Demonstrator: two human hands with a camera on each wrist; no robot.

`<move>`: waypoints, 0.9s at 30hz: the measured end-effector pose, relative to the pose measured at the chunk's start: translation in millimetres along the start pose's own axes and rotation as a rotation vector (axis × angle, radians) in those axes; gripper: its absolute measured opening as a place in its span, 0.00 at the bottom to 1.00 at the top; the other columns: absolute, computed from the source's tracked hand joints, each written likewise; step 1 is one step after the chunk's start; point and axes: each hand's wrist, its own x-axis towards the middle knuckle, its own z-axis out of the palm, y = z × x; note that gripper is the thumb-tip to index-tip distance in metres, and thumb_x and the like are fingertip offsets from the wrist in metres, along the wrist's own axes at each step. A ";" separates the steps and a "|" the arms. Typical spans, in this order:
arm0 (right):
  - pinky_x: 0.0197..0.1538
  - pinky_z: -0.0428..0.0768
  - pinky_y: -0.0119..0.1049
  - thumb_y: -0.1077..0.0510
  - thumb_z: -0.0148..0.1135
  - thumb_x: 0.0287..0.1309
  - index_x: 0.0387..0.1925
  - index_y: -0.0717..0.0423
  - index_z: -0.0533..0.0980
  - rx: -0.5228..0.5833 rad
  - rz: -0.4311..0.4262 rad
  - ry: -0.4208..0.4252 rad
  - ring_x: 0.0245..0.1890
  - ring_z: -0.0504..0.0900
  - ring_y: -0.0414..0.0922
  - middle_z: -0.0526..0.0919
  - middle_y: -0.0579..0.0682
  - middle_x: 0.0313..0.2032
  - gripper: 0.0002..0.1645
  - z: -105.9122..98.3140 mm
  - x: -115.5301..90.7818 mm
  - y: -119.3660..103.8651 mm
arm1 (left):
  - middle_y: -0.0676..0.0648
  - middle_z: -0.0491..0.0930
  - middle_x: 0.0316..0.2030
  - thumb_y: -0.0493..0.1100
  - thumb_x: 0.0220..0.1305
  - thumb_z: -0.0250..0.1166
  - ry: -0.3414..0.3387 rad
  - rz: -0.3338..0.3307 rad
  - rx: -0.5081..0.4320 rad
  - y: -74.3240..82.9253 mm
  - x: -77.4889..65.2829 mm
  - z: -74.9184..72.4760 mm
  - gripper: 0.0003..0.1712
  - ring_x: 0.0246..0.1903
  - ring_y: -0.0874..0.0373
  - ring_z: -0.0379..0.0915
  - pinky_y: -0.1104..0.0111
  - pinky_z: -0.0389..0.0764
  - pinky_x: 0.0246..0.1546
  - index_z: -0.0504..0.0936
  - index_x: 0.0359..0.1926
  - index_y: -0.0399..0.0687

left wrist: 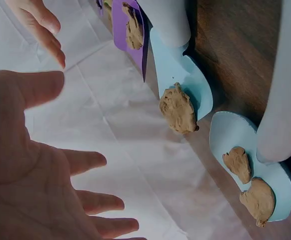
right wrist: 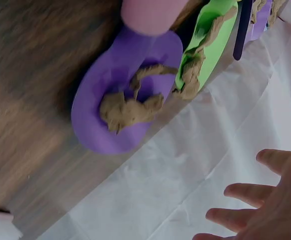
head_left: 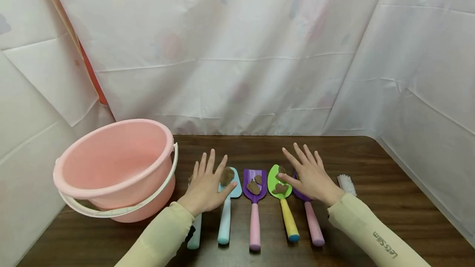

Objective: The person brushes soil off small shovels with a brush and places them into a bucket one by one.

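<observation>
Five small toy shovels lie in a row, handles toward me, with lumps of brown clay on their blades. My left hand (head_left: 205,188), fingers spread and holding nothing, hovers over two light blue shovels; clay (left wrist: 178,110) sits on one and two pieces (left wrist: 258,197) on the leftmost (left wrist: 225,131). In the middle lies a purple shovel with a pink handle (head_left: 255,226). My right hand (head_left: 313,178), also spread and holding nothing, is above the green shovel with a yellow handle (head_left: 288,217) and the right purple shovel (right wrist: 88,112), which bears clay (right wrist: 128,111).
A large pink bucket (head_left: 122,193) with a white handle (head_left: 148,201) stands at the left of the dark wooden table (head_left: 386,201). A white bristly object (head_left: 346,184) lies right of my right hand. White sheeting (head_left: 230,52) hangs behind and at both sides.
</observation>
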 end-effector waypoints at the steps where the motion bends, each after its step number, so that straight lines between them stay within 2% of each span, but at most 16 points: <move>1: 0.68 0.40 0.68 0.34 0.54 0.61 0.73 0.48 0.54 -0.003 -0.002 -0.005 0.72 0.42 0.67 0.47 0.64 0.73 0.46 -1.3 -0.4 0.9 | 0.32 0.37 0.73 0.60 0.67 0.54 0.005 -0.001 0.000 -0.4 -0.3 -0.3 0.44 0.73 0.34 0.31 0.41 0.42 0.69 0.50 0.74 0.45; 7: 0.67 0.45 0.68 0.40 0.55 0.63 0.73 0.49 0.54 -0.012 -0.018 -0.018 0.71 0.49 0.66 0.53 0.65 0.71 0.43 -6.5 -7.7 7.5 | 0.28 0.51 0.70 0.55 0.66 0.58 0.046 -0.026 0.022 -2.3 -3.7 -0.6 0.39 0.65 0.32 0.59 0.43 0.66 0.60 0.61 0.68 0.32; 13: 0.65 0.53 0.68 0.50 0.60 0.61 0.67 0.58 0.64 -0.049 -0.033 0.033 0.68 0.58 0.67 0.71 0.66 0.61 0.36 -10.8 -19.5 14.0 | 0.30 0.69 0.59 0.53 0.63 0.62 0.086 -0.020 0.059 -7.9 -7.5 -3.4 0.29 0.51 0.38 0.74 0.49 0.79 0.43 0.76 0.52 0.31; 15: 0.63 0.55 0.68 0.52 0.62 0.60 0.61 0.61 0.70 -0.060 -0.039 0.052 0.66 0.61 0.68 0.76 0.65 0.56 0.30 -11.9 -22.2 16.2 | 0.33 0.73 0.53 0.52 0.62 0.63 0.106 -0.008 0.071 -10.4 -8.5 -3.5 0.25 0.45 0.42 0.77 0.53 0.81 0.37 0.78 0.48 0.33; 17: 0.62 0.57 0.69 0.53 0.63 0.59 0.49 0.63 0.76 -0.064 -0.045 0.066 0.64 0.64 0.69 0.80 0.62 0.47 0.21 -13.3 -24.4 18.5 | 0.35 0.76 0.48 0.51 0.62 0.64 0.121 0.004 0.074 -12.8 -9.6 -3.3 0.22 0.39 0.46 0.79 0.56 0.81 0.31 0.79 0.44 0.34; 20: 0.59 0.64 0.68 0.54 0.65 0.57 0.31 0.58 0.75 -0.068 -0.056 0.085 0.59 0.69 0.70 0.81 0.56 0.34 0.11 -15.3 -27.6 22.2 | 0.38 0.77 0.42 0.50 0.61 0.64 0.137 0.019 0.066 -15.8 -10.6 -3.9 0.19 0.35 0.49 0.78 0.60 0.79 0.28 0.80 0.41 0.35; 23: 0.45 0.78 0.52 0.55 0.66 0.55 0.25 0.55 0.72 -0.065 -0.038 0.070 0.41 0.80 0.58 0.76 0.50 0.26 0.12 -17.7 -32.3 25.8 | 0.41 0.77 0.37 0.49 0.60 0.65 0.147 0.028 0.059 -17.9 -11.8 -5.1 0.17 0.32 0.52 0.76 0.63 0.76 0.26 0.80 0.38 0.37; 25: 0.32 0.76 0.39 0.57 0.67 0.54 0.26 0.56 0.72 -0.074 -0.021 0.058 0.29 0.76 0.47 0.74 0.48 0.25 0.11 -19.9 -36.3 28.0 | 0.43 0.77 0.34 0.48 0.60 0.65 0.149 0.030 0.057 -19.0 -12.1 -5.4 0.16 0.30 0.54 0.74 0.64 0.74 0.25 0.80 0.36 0.37; 27: 0.25 0.68 0.32 0.58 0.67 0.52 0.27 0.57 0.73 -0.078 0.010 0.046 0.23 0.67 0.40 0.73 0.48 0.25 0.10 -22.0 -40.1 29.7 | 0.45 0.76 0.32 0.48 0.60 0.65 0.147 0.028 0.055 -20.0 -12.0 -5.3 0.15 0.29 0.55 0.73 0.66 0.73 0.23 0.80 0.36 0.37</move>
